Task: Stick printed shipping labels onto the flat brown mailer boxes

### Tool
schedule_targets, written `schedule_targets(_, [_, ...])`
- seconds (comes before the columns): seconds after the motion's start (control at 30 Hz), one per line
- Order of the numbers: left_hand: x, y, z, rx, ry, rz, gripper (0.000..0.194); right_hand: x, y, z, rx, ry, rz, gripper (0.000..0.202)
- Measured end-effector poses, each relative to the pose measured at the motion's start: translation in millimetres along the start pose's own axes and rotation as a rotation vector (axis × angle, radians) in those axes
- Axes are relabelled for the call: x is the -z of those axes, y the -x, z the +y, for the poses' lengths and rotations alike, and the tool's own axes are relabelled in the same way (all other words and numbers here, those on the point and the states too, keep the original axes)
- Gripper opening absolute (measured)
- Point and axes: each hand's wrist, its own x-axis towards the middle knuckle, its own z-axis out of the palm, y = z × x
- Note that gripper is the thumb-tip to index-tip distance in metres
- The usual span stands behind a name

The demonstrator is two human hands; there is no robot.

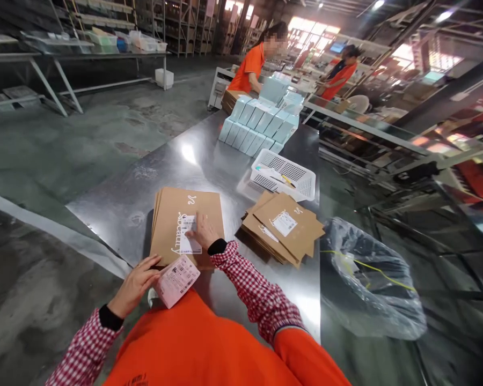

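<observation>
Lying on the metal surface [145, 182]: brown cardboard stack [166, 225], its top piece wearing a white label [190, 245]. Progress, by appearance: top label is already sitting in place; labels below are staying hidden; printed label sheets [177, 283] are seemingly remaining for use. Right hand [205, 233]: fingers loosely spreading, touching the label toward nine o'clock, gripping nothing. Loose cardboard pile [293, 242]: resting at its three o'clock, showing labels. Left hand [139, 281]: fingers touching the stack's corner toward one o'clock, label sheets lying at three o'clock, grip uncertain.
</observation>
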Motion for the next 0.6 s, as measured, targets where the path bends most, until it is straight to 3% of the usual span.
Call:
schedule_targets(0.1, [-0.7, 2, -1, 0.022, 0.013, -0.001, 0.035, -4, 12, -13, 0.044, 0.224, 0.059, 0.076])
schedule_targets(0.17, [1.2, 3, 1, 0.038, 0.014, -0.001, 0.034, -12, 18, -19, 0.186, 0.225, 0.044, 0.069])
schedule_targets(0.23, [3.5, 4, 3, 0.046, 0.010, -0.001, 0.034, -16, 17, -14, 0.220, 0.173, 0.003, 0.057])
schedule_targets(0.43, [-2.5, 17, -2, 0.091, -0.040, 0.135, 0.042, 19, 22, 52, -0.353, 0.097, 0.125, 0.051])
schedule_targets(0.53, [-15.7, 26, -5, 0.074, -0.065, 0.191, 0.044, 21, 53, 68, -0.447, 0.011, 0.109, 0.035])
schedule_targets(0.6, [-23.8, 27, -9, 0.049, -0.075, 0.210, 0.043, 12, 72, 69, -0.479, -0.209, 0.176, 0.027])
